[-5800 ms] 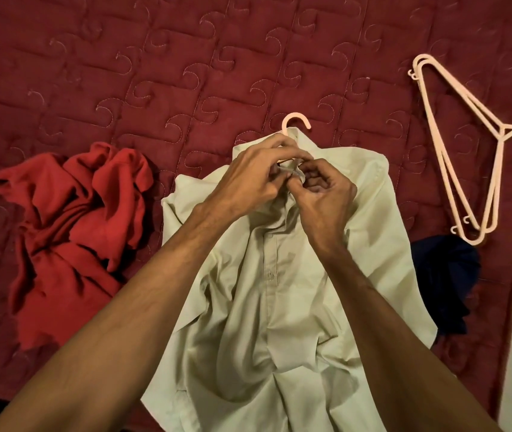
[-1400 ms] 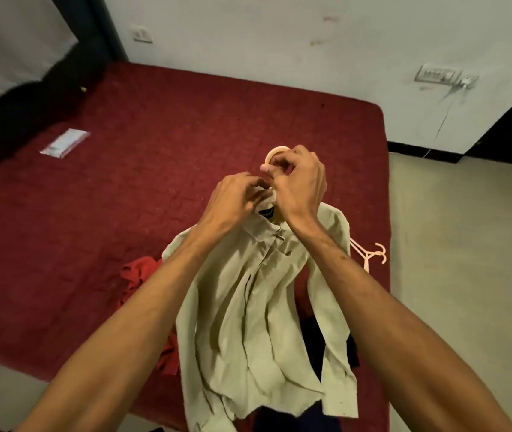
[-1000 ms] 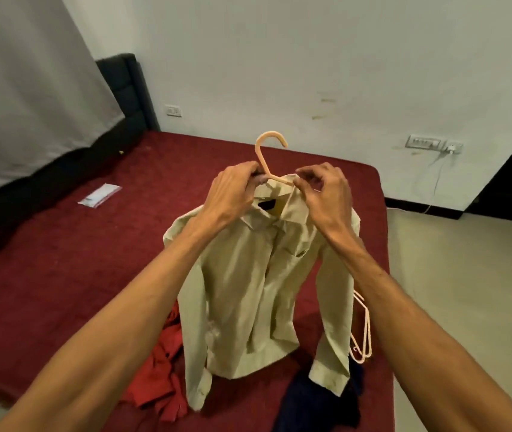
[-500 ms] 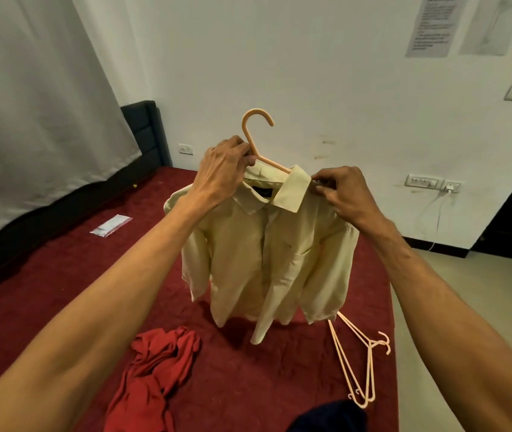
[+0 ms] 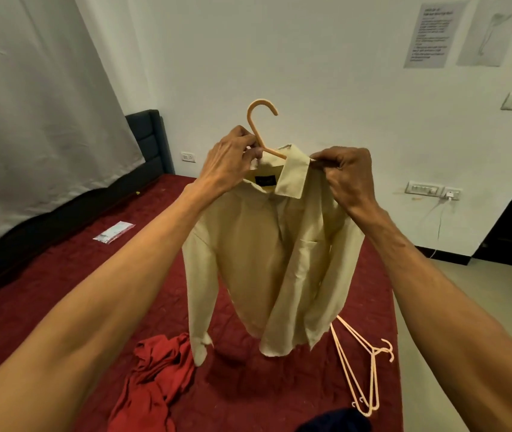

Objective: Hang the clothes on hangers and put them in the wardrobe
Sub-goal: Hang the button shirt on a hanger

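Note:
A cream shirt [image 5: 267, 254] hangs on a peach plastic hanger [image 5: 259, 126], lifted in the air above the bed. My left hand [image 5: 231, 160] grips the hanger's neck just below the hook, at the shirt's collar. My right hand [image 5: 346, 176] pinches the shirt's right shoulder beside the collar. The sleeves dangle free. A crumpled red garment [image 5: 155, 378] lies on the bed below, and a dark navy garment [image 5: 339, 420] shows at the bottom edge. Two spare peach hangers [image 5: 364, 372] lie on the bed at the right.
The bed has a dark red quilted cover [image 5: 61, 291] and a black headboard [image 5: 148, 145] by a white curtain [image 5: 30, 120]. A small clear packet [image 5: 113, 232] lies on the cover. Bare floor [image 5: 466, 291] runs along the right. The wardrobe is not in view.
The shirt went from lying flat on the bed, with both hands at its collar, to hanging in the air on its hanger. In the last half second it barely moved.

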